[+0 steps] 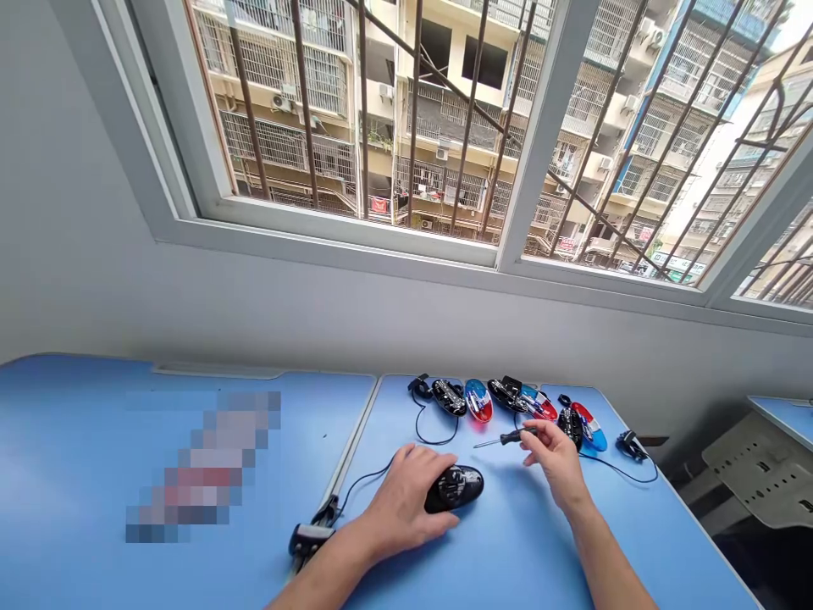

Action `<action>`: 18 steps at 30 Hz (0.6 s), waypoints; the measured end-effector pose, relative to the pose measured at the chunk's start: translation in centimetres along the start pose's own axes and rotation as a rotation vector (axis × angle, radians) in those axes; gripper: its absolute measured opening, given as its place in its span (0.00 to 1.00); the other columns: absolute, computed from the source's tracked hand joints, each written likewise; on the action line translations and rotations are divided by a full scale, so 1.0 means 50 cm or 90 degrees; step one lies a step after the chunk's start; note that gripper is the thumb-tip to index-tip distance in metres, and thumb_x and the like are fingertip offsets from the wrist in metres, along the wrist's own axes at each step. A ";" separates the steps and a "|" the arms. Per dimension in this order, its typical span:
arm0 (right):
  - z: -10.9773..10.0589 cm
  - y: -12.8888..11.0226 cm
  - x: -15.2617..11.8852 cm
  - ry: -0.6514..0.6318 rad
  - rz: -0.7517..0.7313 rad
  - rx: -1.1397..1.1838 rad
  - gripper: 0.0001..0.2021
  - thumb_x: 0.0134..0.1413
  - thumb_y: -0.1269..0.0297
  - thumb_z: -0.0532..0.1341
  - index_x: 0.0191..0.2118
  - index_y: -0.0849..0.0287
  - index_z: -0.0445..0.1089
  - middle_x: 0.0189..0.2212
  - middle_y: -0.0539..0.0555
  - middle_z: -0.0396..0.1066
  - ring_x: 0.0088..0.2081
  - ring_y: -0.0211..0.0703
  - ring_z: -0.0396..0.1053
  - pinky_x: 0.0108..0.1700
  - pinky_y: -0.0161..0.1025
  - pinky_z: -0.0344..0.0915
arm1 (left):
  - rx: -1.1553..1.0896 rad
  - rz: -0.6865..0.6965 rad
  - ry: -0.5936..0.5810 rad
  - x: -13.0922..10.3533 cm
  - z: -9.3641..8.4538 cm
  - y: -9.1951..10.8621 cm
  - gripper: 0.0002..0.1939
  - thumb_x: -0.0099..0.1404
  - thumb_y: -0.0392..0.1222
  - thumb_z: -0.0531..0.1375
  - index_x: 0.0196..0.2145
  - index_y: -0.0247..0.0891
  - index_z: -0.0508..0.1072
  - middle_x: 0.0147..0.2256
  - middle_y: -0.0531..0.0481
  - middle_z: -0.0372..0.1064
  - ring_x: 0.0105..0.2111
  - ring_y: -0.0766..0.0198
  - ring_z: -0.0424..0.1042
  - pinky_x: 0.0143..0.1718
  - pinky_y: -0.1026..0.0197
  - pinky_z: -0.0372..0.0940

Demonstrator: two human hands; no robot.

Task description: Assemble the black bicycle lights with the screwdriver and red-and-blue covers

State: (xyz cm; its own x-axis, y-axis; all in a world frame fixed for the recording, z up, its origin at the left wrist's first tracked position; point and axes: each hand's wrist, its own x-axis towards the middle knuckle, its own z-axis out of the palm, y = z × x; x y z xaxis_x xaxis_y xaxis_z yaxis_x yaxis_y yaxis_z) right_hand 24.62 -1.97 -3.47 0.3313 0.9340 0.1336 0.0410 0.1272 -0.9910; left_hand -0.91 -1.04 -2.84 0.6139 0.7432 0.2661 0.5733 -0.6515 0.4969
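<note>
A black computer mouse (456, 488) with its inner parts exposed lies on the blue table. My left hand (412, 496) curves around its left end, fingers above and thumb below. From the mouse side a thin black cable (363, 476) runs left to a dark and silver bundle (311, 538) near my left wrist. My right hand (554, 462) pinches the dark handle of a small screwdriver (511, 437). Its thin shaft points left, above the table behind the mouse.
Several opened mice lie along the back, among them a black base (449, 396), a blue and red shell (478, 400) and another blue and red shell (590, 426). A coiled cable (631, 446) sits at the right edge. A blurred patch (209, 466) covers something left.
</note>
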 end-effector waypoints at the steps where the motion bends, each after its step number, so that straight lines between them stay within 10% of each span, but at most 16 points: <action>1: -0.004 -0.002 0.003 0.018 -0.006 0.002 0.21 0.39 0.50 0.70 0.35 0.61 0.72 0.26 0.52 0.71 0.29 0.42 0.70 0.24 0.35 0.68 | 0.000 0.000 0.000 0.000 0.000 0.000 0.22 0.49 0.40 0.65 0.44 0.41 0.70 0.38 0.48 0.72 0.39 0.52 0.68 0.49 0.48 0.58; 12: 0.052 -0.116 -0.006 -0.085 -0.222 -0.066 0.11 0.58 0.55 0.60 0.37 0.58 0.65 0.31 0.54 0.76 0.31 0.42 0.74 0.28 0.36 0.73 | -0.028 0.016 -0.005 0.002 0.008 -0.013 0.22 0.50 0.37 0.63 0.44 0.41 0.68 0.39 0.47 0.73 0.40 0.52 0.71 0.59 0.37 0.45; 18: 0.081 -0.068 -0.049 -0.058 -0.492 -0.177 0.05 0.61 0.67 0.56 0.42 0.57 0.65 0.31 0.52 0.75 0.28 0.37 0.73 0.30 0.34 0.73 | -0.026 0.000 -0.017 0.003 0.001 -0.007 0.21 0.48 0.36 0.64 0.42 0.39 0.70 0.37 0.47 0.73 0.38 0.52 0.70 0.55 0.40 0.53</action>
State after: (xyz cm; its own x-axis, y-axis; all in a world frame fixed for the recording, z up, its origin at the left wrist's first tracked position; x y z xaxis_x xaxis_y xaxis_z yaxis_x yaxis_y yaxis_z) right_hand 19.86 -3.35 -0.42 0.0371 0.6423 0.7656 0.4614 0.6685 -0.5833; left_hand -0.98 -0.69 -3.03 0.6289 0.7383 0.2438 0.5509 -0.6444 0.5303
